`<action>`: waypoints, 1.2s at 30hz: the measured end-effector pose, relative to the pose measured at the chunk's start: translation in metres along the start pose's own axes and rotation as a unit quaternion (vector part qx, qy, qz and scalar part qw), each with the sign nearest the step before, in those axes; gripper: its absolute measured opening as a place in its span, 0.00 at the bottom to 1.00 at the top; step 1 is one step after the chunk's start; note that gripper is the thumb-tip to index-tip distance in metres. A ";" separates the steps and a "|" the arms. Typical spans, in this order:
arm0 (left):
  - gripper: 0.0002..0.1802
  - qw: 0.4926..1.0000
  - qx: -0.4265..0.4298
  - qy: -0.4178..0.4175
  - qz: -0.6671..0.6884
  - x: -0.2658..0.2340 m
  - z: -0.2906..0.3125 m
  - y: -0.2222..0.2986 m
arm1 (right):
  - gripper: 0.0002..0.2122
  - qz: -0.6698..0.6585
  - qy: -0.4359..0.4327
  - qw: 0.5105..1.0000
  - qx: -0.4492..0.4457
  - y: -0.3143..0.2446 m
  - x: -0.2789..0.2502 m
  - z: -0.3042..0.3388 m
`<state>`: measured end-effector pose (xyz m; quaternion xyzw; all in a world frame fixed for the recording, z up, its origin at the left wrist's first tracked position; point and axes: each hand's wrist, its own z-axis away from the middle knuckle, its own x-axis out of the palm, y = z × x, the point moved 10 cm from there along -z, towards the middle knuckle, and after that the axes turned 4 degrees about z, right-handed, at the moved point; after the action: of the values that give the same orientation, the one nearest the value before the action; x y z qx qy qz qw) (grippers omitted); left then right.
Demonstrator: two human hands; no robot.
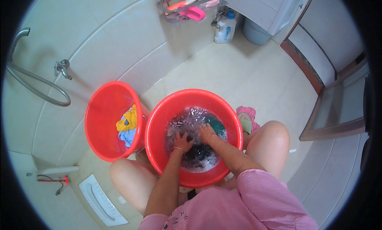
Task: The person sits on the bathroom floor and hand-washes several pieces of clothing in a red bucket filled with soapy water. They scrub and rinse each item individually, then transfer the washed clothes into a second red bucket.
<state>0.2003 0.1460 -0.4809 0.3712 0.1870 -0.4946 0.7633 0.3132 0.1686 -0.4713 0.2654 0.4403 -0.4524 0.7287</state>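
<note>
A big red basin [153, 130] stands between my knees, holding sudsy water and soaked cloth. My left hand [182, 142], a thin bracelet on its wrist, lies on the wet cloth with its fingers spread. Just to its right, my right hand [206, 133] rests at the water's surface, fingers stretched out, their tips partly hidden by suds. Dark cloth [197, 151] shows below and between the hands. Near the basin's far right side floats a dark green piece of cloth [215, 124]. Neither hand visibly grips anything.
Left of the basin, a red bucket [101, 122] holds a yellow cloth [128, 119] and a light blue cloth [127, 137]. A wall tap [63, 69] and shower hose [43, 97] are at left. A white jug [225, 29] and grey bucket [257, 32] stand at the back.
</note>
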 end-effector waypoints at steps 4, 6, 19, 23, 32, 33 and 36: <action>0.40 0.992 0.037 0.046 0.108 -0.018 -0.002 -0.004 | 0.18 -0.117 -0.013 0.992 0.038 0.014 -0.017 -0.002; 0.39 0.971 0.031 0.092 0.219 -0.038 0.002 -0.011 | 0.18 -0.234 0.007 0.971 0.038 0.022 -0.050 -0.005; 0.27 0.480 0.131 -0.195 0.845 -0.106 0.102 0.065 | 0.17 -0.522 0.081 0.808 -0.260 -0.058 -0.334 0.167; 0.19 0.495 0.279 -0.042 0.821 -0.156 0.121 0.068 | 0.16 -0.553 0.068 0.775 -0.300 -0.063 -0.344 0.190; 0.22 0.534 0.136 -0.109 0.828 -0.141 0.170 0.089 | 0.15 -0.890 0.127 0.433 -0.066 0.034 -0.237 0.108; 0.23 0.520 0.143 -0.152 0.828 -0.133 0.174 0.098 | 0.16 -0.902 0.120 0.402 -0.106 0.021 -0.226 0.103; 0.26 0.508 0.135 -0.193 0.829 -0.115 0.179 0.107 | 0.19 -0.963 -0.072 0.217 -0.142 -0.030 -0.193 0.093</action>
<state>0.2309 0.1078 -0.2481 0.3511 -0.4273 0.2843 0.7831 0.2844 0.1641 -0.2573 -0.5022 0.3630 -0.7568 -0.2080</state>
